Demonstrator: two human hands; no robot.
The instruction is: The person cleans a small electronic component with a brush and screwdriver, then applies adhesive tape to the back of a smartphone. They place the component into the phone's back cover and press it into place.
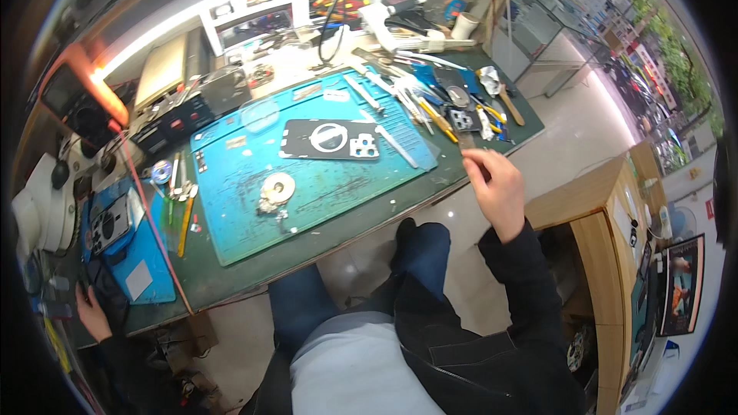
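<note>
1. You have one dark green bench [323, 237], running across ahead of you; twelve o'clock is straight ahead.
2. One large blue mat [338, 188] lies on it, near twelve o'clock.
3. Your two hands are apart. The right hand [498, 188] is between one and two o'clock, with thumb and forefinger pinched together. The left hand [93, 315] is between nine and ten, beside a dark object [55, 307]; I cannot tell if its fingers hold this.
4. One dark phone-shaped panel [296, 141] lies on the mat, with one white ring; its long axis goes nine to three o'clock, the camera holes toward three.
5. One cream disc [283, 184] is at seven o'clock from the panel.
6. One thin piece [464, 141] is in your right fingertips, at the bench's edge. It looks flat, narrow and brownish-grey, rather blurred; its long axis seems twelve to six, the free end toward twelve.
</note>
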